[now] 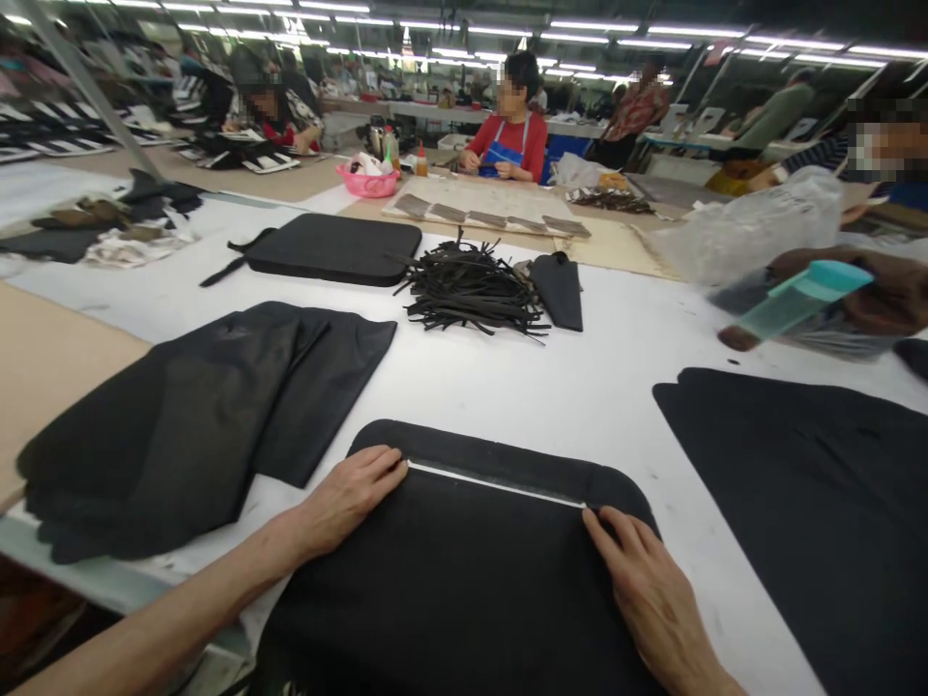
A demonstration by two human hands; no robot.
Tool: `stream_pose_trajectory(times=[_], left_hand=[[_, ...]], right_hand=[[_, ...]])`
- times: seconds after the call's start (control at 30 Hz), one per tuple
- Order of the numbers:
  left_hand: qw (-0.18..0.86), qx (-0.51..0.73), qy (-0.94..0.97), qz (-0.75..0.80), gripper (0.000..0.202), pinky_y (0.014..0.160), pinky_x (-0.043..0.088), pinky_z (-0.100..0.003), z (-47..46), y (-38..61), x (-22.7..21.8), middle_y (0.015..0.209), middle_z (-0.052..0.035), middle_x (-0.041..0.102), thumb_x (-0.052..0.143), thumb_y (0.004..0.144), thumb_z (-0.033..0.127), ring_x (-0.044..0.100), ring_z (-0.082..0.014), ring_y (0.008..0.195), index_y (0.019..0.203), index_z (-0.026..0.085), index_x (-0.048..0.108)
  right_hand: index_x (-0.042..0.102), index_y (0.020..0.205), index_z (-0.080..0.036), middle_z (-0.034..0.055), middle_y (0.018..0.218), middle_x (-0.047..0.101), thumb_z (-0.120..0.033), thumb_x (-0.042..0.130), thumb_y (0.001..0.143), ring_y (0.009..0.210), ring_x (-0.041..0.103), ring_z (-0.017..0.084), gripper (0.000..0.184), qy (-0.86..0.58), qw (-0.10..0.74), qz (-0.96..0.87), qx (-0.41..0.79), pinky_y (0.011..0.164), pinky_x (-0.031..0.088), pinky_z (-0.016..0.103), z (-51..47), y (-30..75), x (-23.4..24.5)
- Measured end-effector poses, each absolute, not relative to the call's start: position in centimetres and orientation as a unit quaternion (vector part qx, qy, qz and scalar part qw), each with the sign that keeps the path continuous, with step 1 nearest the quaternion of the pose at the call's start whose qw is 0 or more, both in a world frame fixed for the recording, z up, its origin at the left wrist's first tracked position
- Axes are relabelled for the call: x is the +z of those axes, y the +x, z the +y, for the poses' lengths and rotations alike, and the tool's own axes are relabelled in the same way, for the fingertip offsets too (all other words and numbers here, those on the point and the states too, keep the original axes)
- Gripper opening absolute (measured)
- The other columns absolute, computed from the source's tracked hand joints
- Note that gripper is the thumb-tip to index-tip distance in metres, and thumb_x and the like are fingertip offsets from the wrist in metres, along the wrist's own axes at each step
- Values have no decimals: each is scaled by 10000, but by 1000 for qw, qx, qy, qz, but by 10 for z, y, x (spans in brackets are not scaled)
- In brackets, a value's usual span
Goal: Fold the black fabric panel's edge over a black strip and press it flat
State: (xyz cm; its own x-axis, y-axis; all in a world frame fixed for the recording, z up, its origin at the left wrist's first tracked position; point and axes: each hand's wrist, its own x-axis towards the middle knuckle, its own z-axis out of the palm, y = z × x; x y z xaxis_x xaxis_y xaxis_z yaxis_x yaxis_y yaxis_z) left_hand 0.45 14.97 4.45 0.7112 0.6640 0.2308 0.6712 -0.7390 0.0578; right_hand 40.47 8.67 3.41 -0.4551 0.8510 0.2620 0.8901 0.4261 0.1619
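A black sheet of leather-like material (471,580) with rounded corners lies on the white table before me. A thin white strip (493,482) runs across it near the far edge; whether this is tape or a gap, I cannot tell. At the strip's left end, my left hand (357,495) is closed, its fingertips pinching the sheet. My right hand (645,575) grips the sheet at the other end, thumb and forefinger close together. Both palms face down, and the material under the fingertips is hidden.
Black pieces (166,416) lie at left, more black sheets (812,483) at right. Beyond are a stack of black panels (333,246), a heap of black strips (471,285) and a clear bottle with a turquoise cap (797,300). A person in red (518,135) sits across the table.
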Motion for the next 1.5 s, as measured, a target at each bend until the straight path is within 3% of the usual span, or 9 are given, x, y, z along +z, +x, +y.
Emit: stream_pose_trajectory(times=[0.23, 0.37, 0.57, 0.67, 0.8, 0.97, 1.33, 1.5], left_hand=[[-84, -245, -833, -489, 325, 902, 467, -286, 153, 17, 63, 1115, -81, 552, 321, 870, 54, 522, -152, 1030, 1080, 135, 556], [-121, -191, -899, -375, 309, 883, 460, -326, 135, 81, 82, 1073, -69, 583, 359, 851, 63, 522, -177, 990, 1065, 168, 557], [-129, -93, -963, -217, 315, 917, 408, -352, 124, 175, 77, 1173, -115, 535, 499, 799, 149, 480, -221, 1044, 1114, 139, 512], [-104, -79, -970, -205, 315, 919, 391, -383, 132, 199, 66, 1223, -131, 497, 501, 822, 205, 460, -240, 1054, 1126, 123, 492], [-91, -95, -963, -235, 288, 877, 402, -405, 137, 212, 54, 1239, -82, 497, 475, 874, 277, 456, -239, 1018, 1138, 162, 484], [-87, -102, -962, -239, 445, 898, 376, -436, 136, 217, 53, 1293, -57, 468, 533, 842, 402, 424, -257, 1048, 1215, 176, 440], [-56, -91, -971, -212, 455, 862, 351, -411, 140, 216, 54, 1315, -85, 447, 508, 855, 407, 431, -250, 1053, 1225, 157, 427], [-48, -111, -970, -212, 391, 820, 360, -387, 136, 212, 56, 1259, -65, 475, 466, 873, 404, 435, -232, 1011, 1175, 157, 453]], right_hand=[[527, 1185, -156, 108, 1092, 549, 2, 345, 794, 971, 517, 262, 459, -541, 128, -828, -75, 774, 515, 402, 91, 411, 33], [583, 1054, -181, 88, 1007, 599, -140, 348, 874, 919, 549, 265, 299, -613, 210, -759, 59, 782, 475, 437, 95, 403, 52], [573, 879, -217, 20, 858, 600, -231, 423, 884, 793, 571, 184, 151, -675, 219, -697, 104, 717, 457, 314, 115, 408, 78], [576, 793, -220, -12, 759, 583, -232, 484, 845, 700, 553, 161, 106, -677, 213, -691, 138, 644, 433, 280, 126, 413, 78], [561, 702, -211, -31, 712, 545, -217, 553, 797, 670, 516, 144, 96, -681, 199, -688, 154, 624, 381, 266, 138, 411, 69], [531, 637, -196, -41, 677, 523, -208, 600, 769, 645, 488, 130, 149, -706, 172, -668, 159, 599, 335, 256, 150, 409, 64], [561, 663, -171, -34, 643, 540, -288, 620, 792, 619, 500, 137, 184, -736, 68, -648, 183, 587, 361, 268, 163, 407, 77], [550, 641, -178, -36, 608, 546, -246, 608, 768, 600, 511, 139, 155, -730, 38, -660, 173, 543, 330, 254, 166, 407, 80]])
